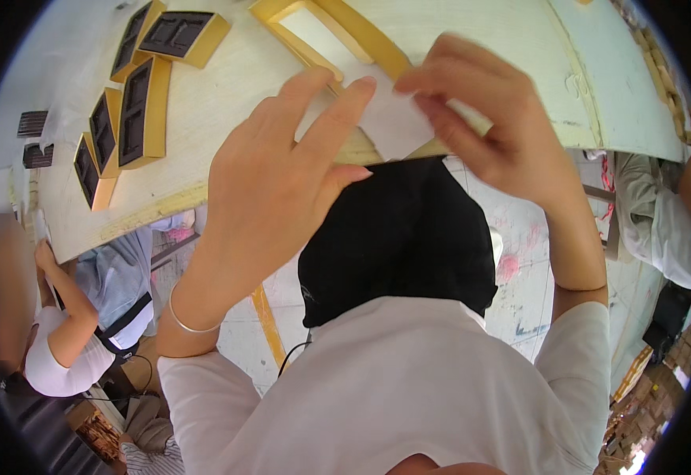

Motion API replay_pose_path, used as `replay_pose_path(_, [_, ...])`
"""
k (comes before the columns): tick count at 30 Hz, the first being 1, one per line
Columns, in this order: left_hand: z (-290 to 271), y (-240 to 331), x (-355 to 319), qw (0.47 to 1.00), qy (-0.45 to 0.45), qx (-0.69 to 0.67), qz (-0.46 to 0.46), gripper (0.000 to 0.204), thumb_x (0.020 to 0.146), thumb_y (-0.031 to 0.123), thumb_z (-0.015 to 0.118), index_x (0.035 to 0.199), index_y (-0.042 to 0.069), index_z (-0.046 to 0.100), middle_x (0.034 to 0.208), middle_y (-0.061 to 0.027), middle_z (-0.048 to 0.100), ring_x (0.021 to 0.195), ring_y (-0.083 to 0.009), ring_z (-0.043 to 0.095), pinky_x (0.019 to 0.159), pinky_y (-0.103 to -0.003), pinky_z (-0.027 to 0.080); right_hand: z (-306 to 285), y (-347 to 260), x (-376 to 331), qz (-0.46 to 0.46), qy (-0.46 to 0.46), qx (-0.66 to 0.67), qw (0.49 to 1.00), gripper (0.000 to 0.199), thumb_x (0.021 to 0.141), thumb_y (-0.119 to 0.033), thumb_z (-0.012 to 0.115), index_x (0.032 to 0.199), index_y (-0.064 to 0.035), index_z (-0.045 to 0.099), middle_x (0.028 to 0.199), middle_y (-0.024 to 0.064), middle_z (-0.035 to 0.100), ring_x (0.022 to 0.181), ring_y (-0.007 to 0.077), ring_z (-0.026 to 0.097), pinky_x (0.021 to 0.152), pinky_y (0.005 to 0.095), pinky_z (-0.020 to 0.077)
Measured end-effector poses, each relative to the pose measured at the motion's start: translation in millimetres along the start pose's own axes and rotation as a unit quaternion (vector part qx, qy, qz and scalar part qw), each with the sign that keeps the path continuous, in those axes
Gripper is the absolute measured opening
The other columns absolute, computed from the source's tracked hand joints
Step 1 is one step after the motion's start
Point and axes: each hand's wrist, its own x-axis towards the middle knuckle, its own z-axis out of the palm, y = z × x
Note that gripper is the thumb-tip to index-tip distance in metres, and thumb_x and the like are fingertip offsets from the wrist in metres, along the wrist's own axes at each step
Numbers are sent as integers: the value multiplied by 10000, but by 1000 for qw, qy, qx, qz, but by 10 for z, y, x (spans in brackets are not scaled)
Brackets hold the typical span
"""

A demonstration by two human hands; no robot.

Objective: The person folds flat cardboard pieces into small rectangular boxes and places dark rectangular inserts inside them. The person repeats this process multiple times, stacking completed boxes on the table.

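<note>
While both hands pinch it, one small white paper sheet (397,127) sits between them over the bench's (227,87) near edge, beside one open gold cardboard frame (322,32). Left hand (270,186) grips its left side, right hand (480,119) its right. Six gold trays with dark inserts (144,111) lie far left.

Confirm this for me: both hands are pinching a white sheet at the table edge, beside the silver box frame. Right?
Not quite. In the head view the left hand and right hand do pinch the white sheet at the table edge, but the box frame is gold, not silver.
</note>
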Motion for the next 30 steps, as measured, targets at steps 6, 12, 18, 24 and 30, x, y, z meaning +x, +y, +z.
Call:
replay_pose_path(6, [68, -394, 191, 987, -71, -138, 30, 514, 694, 79, 765, 1184, 110, 615, 1234, -70, 575, 901, -204, 591, 715, -276, 484, -10, 429, 129, -53, -70, 7, 996, 358, 800, 47, 603, 1149, -33, 608, 973, 144, 568, 835, 293, 582, 729, 367, 478])
replay_pose_path(12, [79, -749, 333, 987, -41, -129, 91, 357, 650, 101, 803, 959, 30, 639, 1014, -84, 621, 838, -195, 596, 678, -269, 479, 100, 392, 278, 15, -92, 78, 993, 148, 775, 13, 672, 911, -3, 615, 852, 98, 525, 772, 268, 541, 673, 344, 455])
replay_pose_path(18, [184, -348, 178, 976, -47, -203, -70, 325, 668, 225, 797, 884, 79, 604, 722, -70, 585, 661, -254, 589, 585, -351, 450, 313, 47, 103, 54, -28, 64, 996, 130, 758, -21, 715, 775, -14, 586, 780, 89, 484, 674, 228, 497, 578, 307, 420])
replay_pose_path(24, [249, -314, 198, 986, 28, -163, -22, 211, 705, 130, 771, 836, 34, 637, 714, -90, 582, 606, -238, 596, 556, -328, 468, 238, -129, 98, 206, -48, 220, 952, 272, 749, -21, 689, 1007, -34, 602, 936, 127, 562, 852, 270, 568, 740, 345, 482])
replay_pose_path(30, [218, -196, -19, 986, 34, -159, -31, 212, 710, 145, 778, 772, 32, 610, 695, -63, 564, 600, -211, 565, 537, -327, 446, 298, -344, -162, -15, -40, -55, 998, 589, 611, -23, 715, 1177, -6, 553, 1298, 189, 512, 1045, 357, 551, 904, 432, 445])
